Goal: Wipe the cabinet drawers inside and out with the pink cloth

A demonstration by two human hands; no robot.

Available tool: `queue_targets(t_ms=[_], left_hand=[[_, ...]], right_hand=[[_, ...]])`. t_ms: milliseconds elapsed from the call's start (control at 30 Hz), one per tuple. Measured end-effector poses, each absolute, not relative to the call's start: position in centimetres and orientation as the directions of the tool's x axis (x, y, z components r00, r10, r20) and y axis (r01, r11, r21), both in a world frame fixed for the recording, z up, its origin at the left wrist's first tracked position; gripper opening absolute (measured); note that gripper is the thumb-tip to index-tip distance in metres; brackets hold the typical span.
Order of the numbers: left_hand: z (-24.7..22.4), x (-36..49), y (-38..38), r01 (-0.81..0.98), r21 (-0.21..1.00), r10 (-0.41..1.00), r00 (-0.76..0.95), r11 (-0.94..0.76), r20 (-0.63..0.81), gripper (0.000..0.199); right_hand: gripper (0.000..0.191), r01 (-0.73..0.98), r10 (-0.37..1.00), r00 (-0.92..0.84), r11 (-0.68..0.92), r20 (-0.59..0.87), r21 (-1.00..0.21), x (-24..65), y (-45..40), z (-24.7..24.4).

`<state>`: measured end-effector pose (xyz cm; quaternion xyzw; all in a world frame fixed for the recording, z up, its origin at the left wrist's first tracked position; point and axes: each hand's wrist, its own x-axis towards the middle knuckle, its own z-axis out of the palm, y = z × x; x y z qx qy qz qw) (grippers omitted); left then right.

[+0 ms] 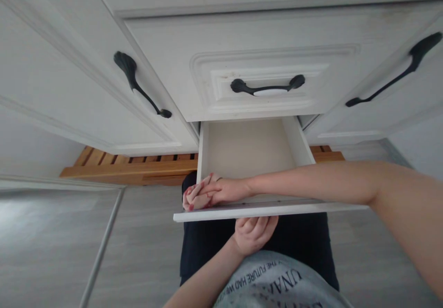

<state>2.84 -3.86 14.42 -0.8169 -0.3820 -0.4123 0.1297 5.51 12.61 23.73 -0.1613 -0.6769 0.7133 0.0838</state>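
I am looking straight down at an open drawer [249,149] pulled out of a white cabinet [166,91], its long axis running near to far, with the front panel [270,210] toward me and the open end sliding under the closed drawer [263,63] above it. The front panel is lying crosswise, left to right, as a thin white edge. My right hand [207,193] is reaching across from the right, forearm laid along the top of that panel, fingers pointing left and curling loosely over the near left corner of the drawer; what they are pressing on there is too tangled to make out, so I cannot tell whether they are closed on anything. My left hand [254,234] is sitting just under the front panel, fingers curled up against its underside, gripping it from below. The inside of the drawer is showing a bare pale floor. Black handles [267,85] are sitting on the closed drawer and on the doors on each side. A wooden slatted rack [128,165] is lying on the floor at the far left, under the cabinet.
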Motion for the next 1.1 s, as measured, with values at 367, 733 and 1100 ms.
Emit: queue_targets(t_ms=[367, 733, 1100], left_hand=[[14.2, 2.5, -3.9, 0.752, 0.058, 0.506, 0.383, -0.657, 0.772, 0.034], [14.3, 1.8, -3.2, 0.723, -0.028, 0.449, 0.459, -0.691, 0.767, 0.045], [13.6, 3.1, -4.3, 0.773, 0.101, 0.535, 0.332, -0.626, 0.777, 0.043]], right_hand=[[0.022, -0.107, 0.075, -0.993, -0.205, 0.094, -0.973, -0.4, 12.5, 28.8], [0.04, 0.39, 0.05, -0.866, -0.554, -0.498, -0.735, 18.0, 12.7, 28.0], [0.029, 0.302, 0.455, -0.806, -0.234, -0.379, -0.924, 14.9, 15.8, 26.7]])
